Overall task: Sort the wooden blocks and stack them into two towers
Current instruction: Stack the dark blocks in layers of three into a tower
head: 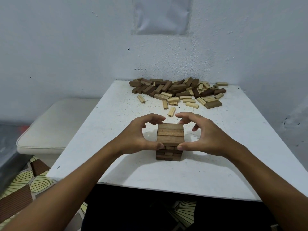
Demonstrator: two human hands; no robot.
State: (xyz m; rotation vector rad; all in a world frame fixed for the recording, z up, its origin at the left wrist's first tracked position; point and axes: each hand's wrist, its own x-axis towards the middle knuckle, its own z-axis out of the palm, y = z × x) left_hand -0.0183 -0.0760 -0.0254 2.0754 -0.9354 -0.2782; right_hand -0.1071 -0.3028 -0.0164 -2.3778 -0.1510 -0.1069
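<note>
Fingers (pixel 160 145) of both my hands pinching top layer of short dark-brown wooden block tower (pixel 169 142); stiff, light, topples easily, so squeeze sides evenly.

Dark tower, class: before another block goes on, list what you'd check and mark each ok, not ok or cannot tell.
1. Top layer of the dark tower complete, three blocks side by side: ok.
2. Tower sides flush: cannot tell; some lower block ends look uneven.
3. Both hands steadying it, left hand and right hand with thumbs at the near edge and fingers curled over the far edge: ok.
4. Tower all dark wood: ok.
5. Second tower started: not ok; the light blocks lie loose in the pile.
6. Bare table beside the tower for it: ok.
</note>
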